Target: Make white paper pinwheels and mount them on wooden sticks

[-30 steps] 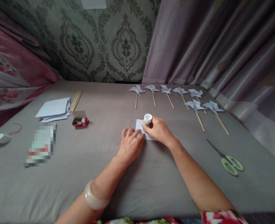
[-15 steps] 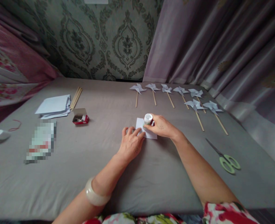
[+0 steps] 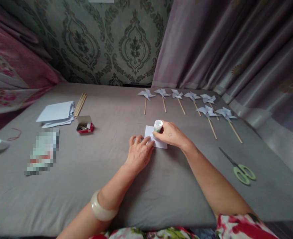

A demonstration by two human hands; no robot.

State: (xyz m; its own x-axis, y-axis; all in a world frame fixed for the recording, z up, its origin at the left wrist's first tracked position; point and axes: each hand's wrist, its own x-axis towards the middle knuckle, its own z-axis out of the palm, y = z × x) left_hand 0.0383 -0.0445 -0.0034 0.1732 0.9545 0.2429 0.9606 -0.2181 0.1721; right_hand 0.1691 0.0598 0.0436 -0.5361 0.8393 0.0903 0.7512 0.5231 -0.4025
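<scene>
A small white square of paper [image 3: 161, 144] lies in front of me on the grey cloth. My right hand [image 3: 173, 134] is closed around a white glue stick [image 3: 158, 124] with a green label, held upright over the paper. Its lower end is hidden by my fingers, so I cannot tell how it meets the sheet. With fingers spread, my left hand [image 3: 139, 152] rests on the paper's left edge and the cloth beside it, palm down and holding nothing.
Several white paper pinwheels [image 3: 208, 112] on sticks lie at the back right, with green-handled scissors [image 3: 238, 167] nearer. At left are stacked paper sheets [image 3: 55, 112], wooden sticks [image 3: 80, 104], an open red box of small metal pieces [image 3: 85, 126] and a blurred-out packet [image 3: 43, 151].
The glue stick has shifted and tilted slightly over the paper in my right hand. My left hand stays on the sheet. The view has tipped a little downward.
</scene>
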